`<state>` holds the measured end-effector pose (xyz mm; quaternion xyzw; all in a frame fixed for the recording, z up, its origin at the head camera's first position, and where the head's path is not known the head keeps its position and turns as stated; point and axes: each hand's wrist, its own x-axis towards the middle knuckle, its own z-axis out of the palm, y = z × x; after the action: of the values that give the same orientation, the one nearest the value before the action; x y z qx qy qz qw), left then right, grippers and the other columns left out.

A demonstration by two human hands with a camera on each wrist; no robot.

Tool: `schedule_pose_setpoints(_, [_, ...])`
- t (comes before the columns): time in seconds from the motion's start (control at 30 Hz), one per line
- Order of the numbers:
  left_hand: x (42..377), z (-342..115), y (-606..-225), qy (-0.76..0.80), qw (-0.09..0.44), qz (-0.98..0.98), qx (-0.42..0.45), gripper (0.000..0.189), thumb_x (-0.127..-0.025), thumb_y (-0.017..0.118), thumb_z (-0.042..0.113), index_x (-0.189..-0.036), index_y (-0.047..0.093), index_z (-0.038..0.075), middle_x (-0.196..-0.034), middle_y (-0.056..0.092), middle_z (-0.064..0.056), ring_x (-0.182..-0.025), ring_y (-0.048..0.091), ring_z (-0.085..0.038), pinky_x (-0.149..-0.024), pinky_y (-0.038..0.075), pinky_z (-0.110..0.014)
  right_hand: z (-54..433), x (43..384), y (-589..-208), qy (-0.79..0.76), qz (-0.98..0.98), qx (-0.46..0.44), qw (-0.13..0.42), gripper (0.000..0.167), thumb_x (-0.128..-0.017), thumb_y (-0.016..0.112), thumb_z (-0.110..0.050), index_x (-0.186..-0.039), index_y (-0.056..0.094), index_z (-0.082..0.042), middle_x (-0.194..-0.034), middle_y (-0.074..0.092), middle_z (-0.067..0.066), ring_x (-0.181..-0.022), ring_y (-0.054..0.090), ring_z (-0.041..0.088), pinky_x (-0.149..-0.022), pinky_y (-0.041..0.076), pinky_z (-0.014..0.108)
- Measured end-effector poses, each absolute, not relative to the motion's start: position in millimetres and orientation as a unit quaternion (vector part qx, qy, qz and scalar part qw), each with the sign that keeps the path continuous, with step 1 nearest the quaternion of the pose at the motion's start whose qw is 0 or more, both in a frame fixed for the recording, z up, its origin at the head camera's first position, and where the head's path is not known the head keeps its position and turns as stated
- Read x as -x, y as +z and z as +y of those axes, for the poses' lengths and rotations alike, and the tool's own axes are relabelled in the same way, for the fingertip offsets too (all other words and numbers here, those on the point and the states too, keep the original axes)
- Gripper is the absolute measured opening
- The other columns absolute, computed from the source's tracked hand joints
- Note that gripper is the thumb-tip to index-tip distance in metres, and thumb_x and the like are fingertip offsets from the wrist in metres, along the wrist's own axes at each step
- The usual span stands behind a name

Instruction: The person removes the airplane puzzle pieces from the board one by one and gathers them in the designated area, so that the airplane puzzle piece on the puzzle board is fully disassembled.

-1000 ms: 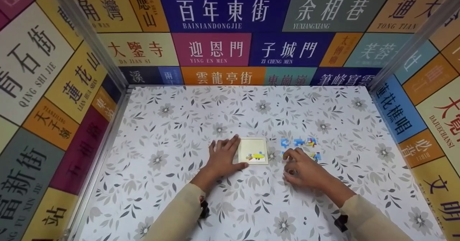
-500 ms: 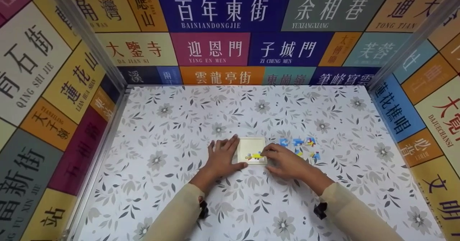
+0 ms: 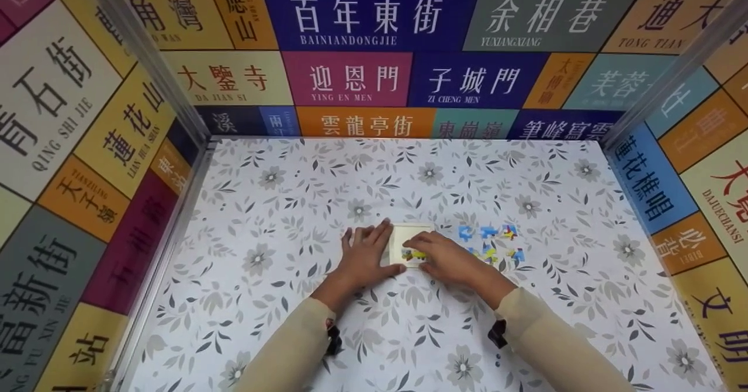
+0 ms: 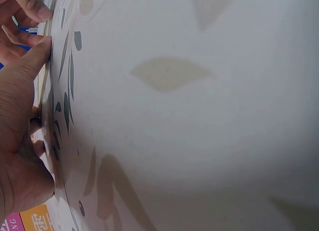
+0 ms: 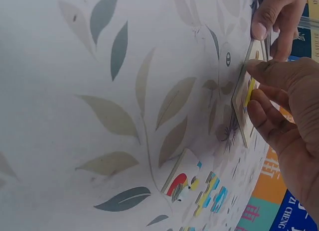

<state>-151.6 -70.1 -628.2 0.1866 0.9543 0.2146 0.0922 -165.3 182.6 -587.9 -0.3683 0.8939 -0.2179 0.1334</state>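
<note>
A small pale square puzzle tray (image 3: pixel 412 226) lies on the table with some yellow and brown puzzle pieces (image 3: pixel 414 255) along its near side. My left hand (image 3: pixel 365 257) rests against the tray's left side, fingers spread, thumb at the near corner. Over the tray's right part reaches my right hand (image 3: pixel 453 260). In the right wrist view, that hand's thumb and fingers pinch a yellow puzzle piece (image 5: pixel 249 94) low over the tray; its outline is mostly hidden. The left wrist view shows the left hand (image 4: pixel 22 86) at the tray's thin edge.
Several loose puzzle pieces, among them a blue one (image 3: pixel 464 232) and a red-and-yellow one (image 3: pixel 509 232), lie right of the tray. The tabletop (image 3: pixel 280 310) has a floral print. Sign-covered panels (image 3: pixel 350 79) stand at the back and both sides.
My right hand has moved left from the loose pieces to the tray, then further over it. The left hand has stayed at the tray's left side.
</note>
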Motion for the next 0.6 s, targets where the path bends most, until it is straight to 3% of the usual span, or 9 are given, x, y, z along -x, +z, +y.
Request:
schedule_pose_setpoints(0.43, [149.7, -68.7, -626.1, 0.219, 0.099, 0.953, -0.183, 0.101, -0.1, 0.065, 0.073, -0.177, 0.029, 0.018, -0.186, 0.026, 0.001, -0.159, 0.036, -0.035, -0.131, 0.016, -0.076, 174.9, 163.4, -586.6, -0.191, 0.898, 0.38, 0.108, 0.049, -0.098, 0.078, 0.003, -0.145, 0.069, -0.007, -0.135, 0.069, 0.014, -0.122, 0.066, 0.035, -0.102, 0.057, 0.053])
schedule_pose_setpoints(0.6, [152.4, -69.6, -628.6, 0.226, 0.095, 0.952, -0.185, 0.102, -0.099, 0.066, 0.071, -0.177, 0.03, 0.016, -0.185, 0.027, -0.001, -0.158, 0.037, -0.037, -0.13, 0.016, -0.078, 170.8, 162.9, -583.5, -0.192, 0.905, 0.362, 0.119, 0.055, -0.099, 0.077, 0.004, -0.151, 0.064, -0.011, -0.136, 0.066, 0.015, -0.122, 0.068, 0.035, -0.1, 0.058, 0.053])
